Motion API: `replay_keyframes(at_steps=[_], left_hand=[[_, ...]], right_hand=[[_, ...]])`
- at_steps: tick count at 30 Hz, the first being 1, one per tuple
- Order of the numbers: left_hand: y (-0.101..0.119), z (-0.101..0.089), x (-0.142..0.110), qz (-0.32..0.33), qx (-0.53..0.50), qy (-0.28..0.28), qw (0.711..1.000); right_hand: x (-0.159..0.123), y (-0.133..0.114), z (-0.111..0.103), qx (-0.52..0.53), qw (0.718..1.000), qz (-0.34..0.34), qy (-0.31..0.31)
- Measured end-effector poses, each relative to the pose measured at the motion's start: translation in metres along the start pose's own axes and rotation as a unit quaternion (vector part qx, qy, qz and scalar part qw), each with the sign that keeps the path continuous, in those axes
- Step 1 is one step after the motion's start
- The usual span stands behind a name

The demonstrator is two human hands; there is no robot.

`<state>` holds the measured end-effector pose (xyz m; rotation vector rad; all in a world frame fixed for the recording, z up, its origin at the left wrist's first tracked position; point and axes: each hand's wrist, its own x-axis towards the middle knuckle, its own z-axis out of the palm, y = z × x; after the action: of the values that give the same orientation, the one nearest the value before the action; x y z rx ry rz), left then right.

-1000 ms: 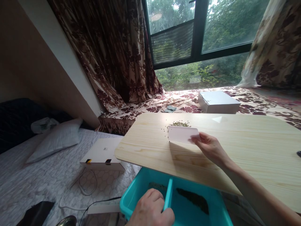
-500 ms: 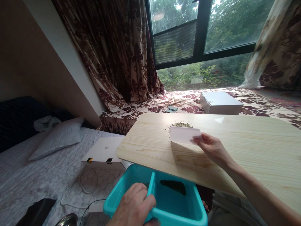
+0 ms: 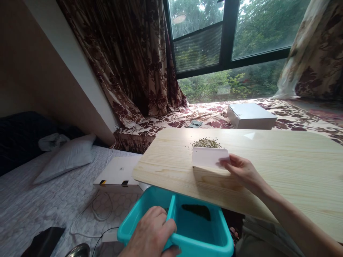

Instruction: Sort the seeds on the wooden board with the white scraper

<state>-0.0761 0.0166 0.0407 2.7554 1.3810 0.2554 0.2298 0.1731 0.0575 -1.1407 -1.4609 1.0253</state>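
My right hand (image 3: 241,169) pinches one end of a white flat scraper (image 3: 207,157), which stands on edge on the pale wooden table (image 3: 281,167). Just behind the scraper lies a scattered pile of small greenish beans (image 3: 207,142). My left hand (image 3: 154,230) is wrapped round the near end of the divider of a turquoise two-part bin (image 3: 227,235), held below the table's front edge. A dark green heap of beans (image 3: 197,211) rests in the bin's right compartment. My hand covers much of the left compartment, where a few specks show.
A white box (image 3: 250,116) stands on the flowered window seat, near a small folded cloth (image 3: 195,124). On the bed at left are a flat white carton (image 3: 118,173), a pillow (image 3: 65,157), cables (image 3: 93,214) and a shiny metal bowl (image 3: 79,250), partly cut off.
The scraper in my right hand has come slightly nearer to me, and more of the bean pile shows behind it. My left hand and the bin have barely shifted.
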Motion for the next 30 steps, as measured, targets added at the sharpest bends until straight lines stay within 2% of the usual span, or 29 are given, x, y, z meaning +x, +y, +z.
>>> replay_keyframes(at_steps=[2, 5, 8, 11, 13, 17, 22, 26, 30], left_hand=[[0.000, 0.004, -0.001, -0.002, -0.002, 0.005, 1.000], [0.002, 0.011, -0.001, -0.016, -0.011, 0.043, 0.999], [0.003, 0.015, 0.000, -0.028, -0.011, 0.065, 0.997], [0.002, 0.015, 0.002, -0.018, -0.010, 0.044, 0.999], [0.002, 0.016, 0.004, 0.000, -0.009, 0.031, 0.999], [0.003, 0.025, 0.008, 0.003, -0.009, 0.054, 0.998], [0.004, 0.036, 0.013, 0.021, 0.005, 0.040, 0.999], [0.004, 0.039, 0.014, 0.019, 0.028, 0.061, 0.998], [0.004, 0.037, 0.014, 0.029, 0.065, 0.041, 0.997]], right_hand=[[-0.009, -0.004, -0.002, 0.001, 1.000, 0.014, -0.028], [-0.028, -0.016, -0.007, 0.013, 0.996, 0.044, -0.078], [-0.041, -0.024, -0.011, 0.031, 0.998, 0.048, -0.037], [-0.043, -0.021, -0.010, 0.059, 0.997, 0.039, 0.042], [-0.041, -0.015, -0.007, 0.073, 0.994, 0.042, 0.069], [-0.040, -0.006, -0.001, 0.070, 0.995, 0.040, 0.066], [-0.045, -0.004, 0.000, 0.031, 0.997, 0.014, 0.066], [-0.046, -0.001, -0.001, 0.006, 0.998, -0.002, 0.055], [-0.046, 0.000, 0.000, 0.008, 0.999, -0.013, 0.051]])
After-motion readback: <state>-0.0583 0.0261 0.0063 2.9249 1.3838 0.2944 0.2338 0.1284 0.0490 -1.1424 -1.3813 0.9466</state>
